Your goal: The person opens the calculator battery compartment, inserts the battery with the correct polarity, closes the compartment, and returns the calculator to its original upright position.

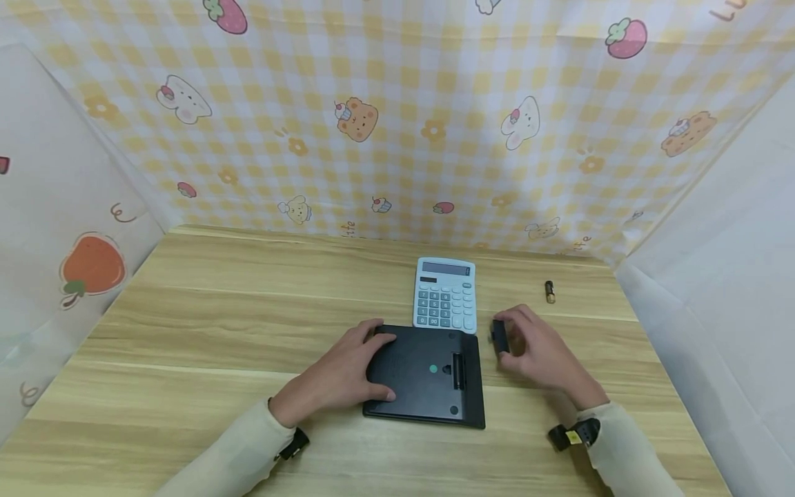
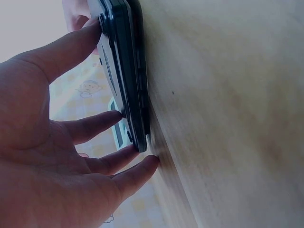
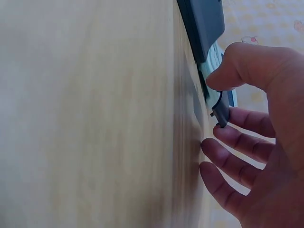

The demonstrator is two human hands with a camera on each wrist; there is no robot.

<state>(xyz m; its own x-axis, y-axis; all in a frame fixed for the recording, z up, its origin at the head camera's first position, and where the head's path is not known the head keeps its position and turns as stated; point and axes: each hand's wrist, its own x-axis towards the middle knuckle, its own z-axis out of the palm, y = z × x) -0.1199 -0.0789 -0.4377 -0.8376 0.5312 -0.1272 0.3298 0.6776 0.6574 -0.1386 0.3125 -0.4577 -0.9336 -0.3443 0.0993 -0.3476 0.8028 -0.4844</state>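
A flat black device (image 1: 416, 376), resembling a calculator, lies on the table with its back up and an uncovered battery slot (image 1: 459, 371) near its right end. Fairly straight fingers and the thumb of my left hand (image 1: 338, 369) rest on its left part, one finger reaching past the edge in the left wrist view. To the right of the device, my right hand (image 1: 537, 348) pinches a small black battery cover (image 1: 499, 337) between thumb and fingers. Small tabs show on this cover (image 3: 221, 110) in the right wrist view. Whether the slot holds a battery, I cannot tell.
A light blue calculator (image 1: 444, 293) lies face up just behind the black device, its near edge meeting it. One battery (image 1: 550, 291) lies at the back right, beyond my right hand. Patterned cloth (image 1: 397, 138) closes off the table's back; pale sheets stand at both sides.
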